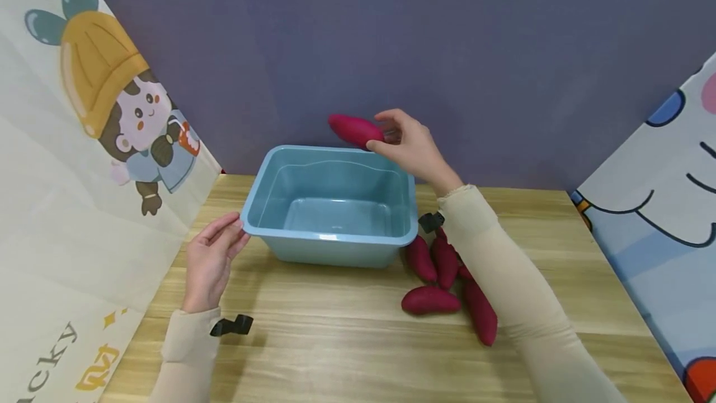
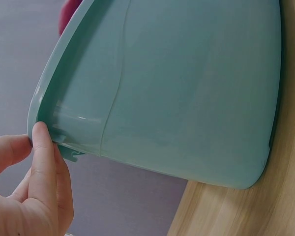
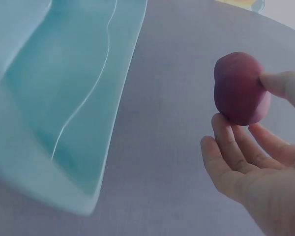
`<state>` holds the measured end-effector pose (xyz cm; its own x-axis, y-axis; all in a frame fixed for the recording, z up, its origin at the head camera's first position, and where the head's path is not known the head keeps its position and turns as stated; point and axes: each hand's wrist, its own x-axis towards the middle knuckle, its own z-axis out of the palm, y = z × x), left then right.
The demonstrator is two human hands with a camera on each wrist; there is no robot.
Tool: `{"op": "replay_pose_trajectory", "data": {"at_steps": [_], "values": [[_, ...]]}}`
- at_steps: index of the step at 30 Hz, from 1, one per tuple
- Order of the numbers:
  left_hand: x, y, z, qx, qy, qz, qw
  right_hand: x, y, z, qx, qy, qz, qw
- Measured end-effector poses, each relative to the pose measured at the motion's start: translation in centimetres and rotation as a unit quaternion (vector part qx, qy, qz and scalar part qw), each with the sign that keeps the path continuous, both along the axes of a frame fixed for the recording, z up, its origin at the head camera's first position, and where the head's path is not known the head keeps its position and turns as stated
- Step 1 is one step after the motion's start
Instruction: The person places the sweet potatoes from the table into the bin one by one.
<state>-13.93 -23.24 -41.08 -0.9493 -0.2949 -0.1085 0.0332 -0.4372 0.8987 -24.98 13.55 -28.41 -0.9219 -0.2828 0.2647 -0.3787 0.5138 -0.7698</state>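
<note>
My right hand (image 1: 411, 145) pinches a purple-red sweet potato (image 1: 352, 130) by one end, above the back rim of a blue plastic basin (image 1: 330, 239). In the right wrist view the sweet potato (image 3: 240, 88) is seen end-on between thumb and fingertips, apart from the basin (image 3: 83, 123). At the basin's front left corner, my left hand (image 1: 212, 260) pinches the rim; the left wrist view shows fingers (image 2: 43, 167) against that corner. The inside of the basin, as seen from the head, holds nothing.
Several more sweet potatoes (image 1: 431, 300) lie on the wooden table (image 1: 324, 341) by the basin's right front corner, partly hidden by the right sleeve. A grey-purple wall (image 1: 447, 48) stands behind the basin. Printed cloths hang at left (image 1: 56, 204) and right (image 1: 660, 235).
</note>
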Motion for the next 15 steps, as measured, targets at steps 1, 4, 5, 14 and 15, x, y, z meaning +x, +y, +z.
{"op": "replay_pose_trajectory", "data": {"at_steps": [1, 4, 5, 14, 15], "values": [[0.0, 0.0, 0.0, 0.002, 0.000, -0.001, 1.0000, -0.2, -0.4, 0.0, 0.000, -0.002, 0.001, 1.000], [0.0, 0.1, -0.1, -0.003, -0.001, -0.001, 1.0000, -0.7, -1.5, -0.3, 0.000, -0.006, 0.007, 1.000], [0.0, 0.1, -0.1, -0.004, -0.001, 0.000, 1.0000, -0.9, -1.9, -0.4, 0.000, -0.007, 0.009, 1.000], [0.1, 0.0, -0.1, -0.012, 0.004, 0.001, 0.9999, -1.9, -4.1, -2.3, 0.011, -0.043, 0.029, 0.999], [0.1, 0.0, -0.1, -0.012, 0.006, 0.000, 0.9999, -2.0, -4.2, -2.5, 0.012, -0.043, 0.030, 0.999]]}}
